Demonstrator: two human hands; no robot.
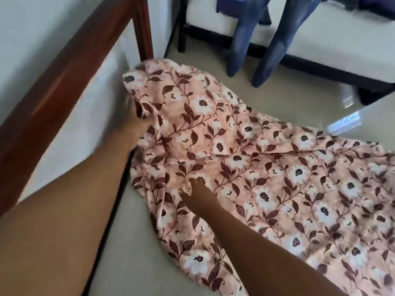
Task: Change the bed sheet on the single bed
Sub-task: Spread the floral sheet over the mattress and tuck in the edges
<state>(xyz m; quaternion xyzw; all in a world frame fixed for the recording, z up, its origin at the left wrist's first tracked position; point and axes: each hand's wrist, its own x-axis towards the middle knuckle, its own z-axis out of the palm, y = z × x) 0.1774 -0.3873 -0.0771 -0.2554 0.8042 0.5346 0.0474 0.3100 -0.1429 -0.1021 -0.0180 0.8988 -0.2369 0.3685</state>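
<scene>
The single head camera looked steeply down, close over the sheet (245, 167) at frame centre, headboard (70, 77) upper left, floor (299, 99) upper right.

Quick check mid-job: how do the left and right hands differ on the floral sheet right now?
The left hand reaches to the far corner of the pink floral bed sheet by the dark wooden bed frame, gripping bunched fabric; the right hand lies nearer, fingers straight, pressing flat cloth. Both touch the sheet over the bare mattress.

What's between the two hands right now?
Head view: only bunched floral sheet spans from the left hand to the right hand.
</scene>
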